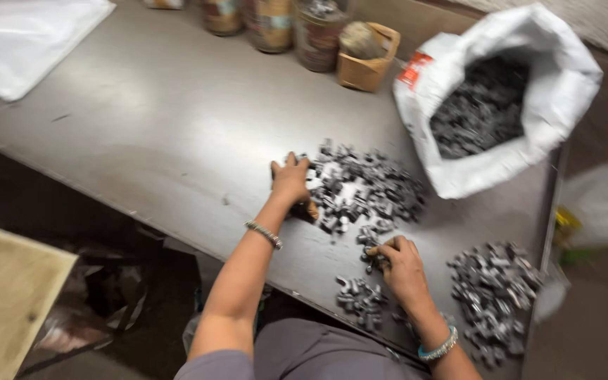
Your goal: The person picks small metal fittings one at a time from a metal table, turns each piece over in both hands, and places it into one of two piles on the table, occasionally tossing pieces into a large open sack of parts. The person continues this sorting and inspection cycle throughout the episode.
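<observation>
Sorting in hand: left hand (291, 179) laid flat on main parts pile (367, 186); right hand (402, 264) pinched on one piece (378, 262); sorted heap (360, 299) needed next.

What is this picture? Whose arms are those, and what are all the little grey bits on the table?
The picture comes from a camera worn on a person's head, so you look down at their own two arms. There is no machine here, just bare hands. The left hand rests on the edge of a big pile of small grey metal pieces on a dark table. The right hand pinches at a few pieces between that pile and a smaller heap near the table's edge. Another heap lies to the right. The white sack is open and full of the same grey pieces. At the back stand some jars and a small cardboard box. The picture is blurry, so the pieces' exact shape is hard to tell.
</observation>
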{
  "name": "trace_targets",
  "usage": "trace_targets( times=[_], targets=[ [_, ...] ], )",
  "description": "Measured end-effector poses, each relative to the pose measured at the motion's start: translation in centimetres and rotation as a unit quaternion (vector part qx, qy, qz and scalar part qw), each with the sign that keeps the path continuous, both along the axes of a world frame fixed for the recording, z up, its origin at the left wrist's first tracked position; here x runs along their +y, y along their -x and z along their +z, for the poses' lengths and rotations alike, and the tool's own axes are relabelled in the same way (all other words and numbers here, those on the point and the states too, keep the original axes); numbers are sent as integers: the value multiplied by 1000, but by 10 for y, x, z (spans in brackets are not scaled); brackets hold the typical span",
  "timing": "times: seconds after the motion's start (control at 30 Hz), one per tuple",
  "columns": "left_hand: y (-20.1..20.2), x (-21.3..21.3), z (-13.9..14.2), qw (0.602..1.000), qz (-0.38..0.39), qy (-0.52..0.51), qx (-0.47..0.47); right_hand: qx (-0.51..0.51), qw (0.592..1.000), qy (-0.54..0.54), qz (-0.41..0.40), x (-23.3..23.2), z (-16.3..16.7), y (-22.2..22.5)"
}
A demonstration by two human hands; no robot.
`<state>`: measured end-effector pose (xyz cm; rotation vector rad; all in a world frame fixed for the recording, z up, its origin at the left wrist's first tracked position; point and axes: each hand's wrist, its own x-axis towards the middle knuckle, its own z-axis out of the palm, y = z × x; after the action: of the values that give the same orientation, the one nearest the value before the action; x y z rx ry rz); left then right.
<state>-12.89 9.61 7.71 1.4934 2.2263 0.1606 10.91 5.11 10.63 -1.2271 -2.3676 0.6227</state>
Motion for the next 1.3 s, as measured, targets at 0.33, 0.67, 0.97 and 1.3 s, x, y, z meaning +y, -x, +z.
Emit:
trace_targets(
  times=[0.33, 0.67, 0.97, 1.3],
  targets=[
    [-35, -8, -6, 992, 102, -37, -68, -12, 998, -49, -32, 1, -10, -44],
    [-68, -68, -48, 950, 90, -298, -4, 31, 982, 135, -131, -6, -19, -50],
    [-141, -111, -86, 799, 2, -223, -559, 420, 789, 437, -98, -13, -42, -72],
    [-149, -111, -105, 735, 67, -173, -652, 496, 661, 553, -110, -20, -47, -78]
  ],
)
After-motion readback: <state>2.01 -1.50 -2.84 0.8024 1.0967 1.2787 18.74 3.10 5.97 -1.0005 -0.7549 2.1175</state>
